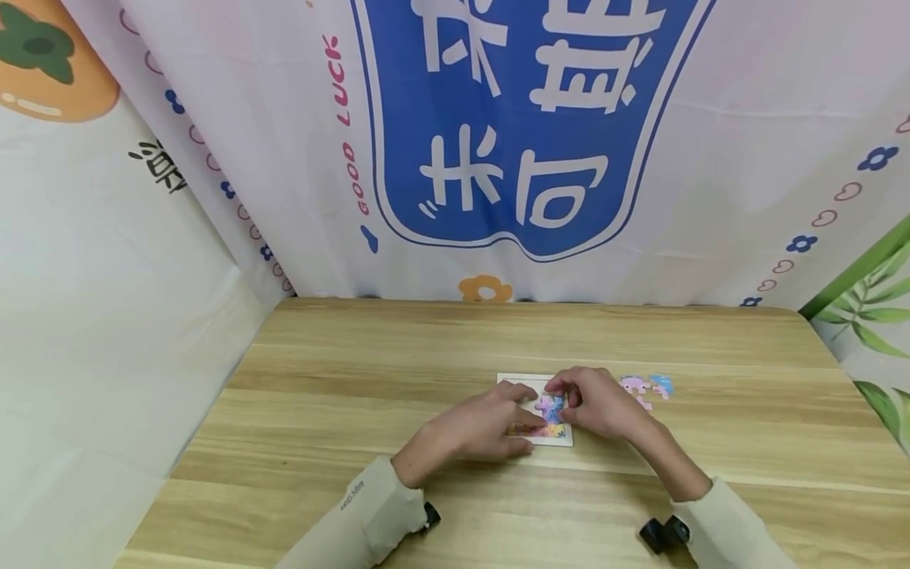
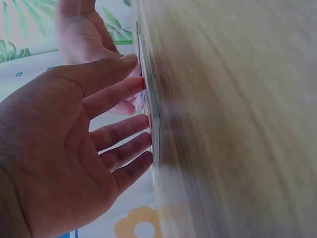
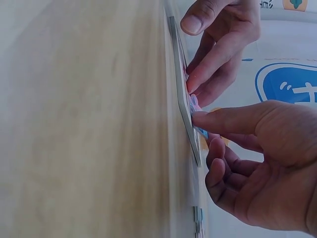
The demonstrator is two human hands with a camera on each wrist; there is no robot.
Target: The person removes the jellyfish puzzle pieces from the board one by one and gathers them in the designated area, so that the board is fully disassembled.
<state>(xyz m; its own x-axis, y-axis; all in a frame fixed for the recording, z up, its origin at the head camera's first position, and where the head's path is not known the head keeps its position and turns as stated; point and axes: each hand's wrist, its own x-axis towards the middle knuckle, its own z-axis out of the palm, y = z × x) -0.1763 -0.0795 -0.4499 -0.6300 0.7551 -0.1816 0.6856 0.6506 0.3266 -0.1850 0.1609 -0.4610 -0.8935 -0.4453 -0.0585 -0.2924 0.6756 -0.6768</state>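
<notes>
A small jigsaw puzzle board point(image 1: 562, 441) with a white rim lies on the table, partly filled with pink, blue and yellow pieces. My left hand point(image 1: 490, 423) reaches over its left side, with extended fingertips resting on the board, as the left wrist view also shows. At the board's right side, my right hand point(image 1: 600, 403) pinches a blue-and-pink puzzle piece point(image 3: 202, 132) between thumb and fingers. That piece stands slightly tilted against the board's surface in the right wrist view. Fingers hide part of the picture.
Several loose puzzle pieces point(image 1: 633, 384) lie right of the board, beside the right hand, including a blue one point(image 1: 663, 381). The wooden table point(image 1: 355, 379) extends all around. A printed cloth point(image 1: 313, 197) hangs behind its far edge.
</notes>
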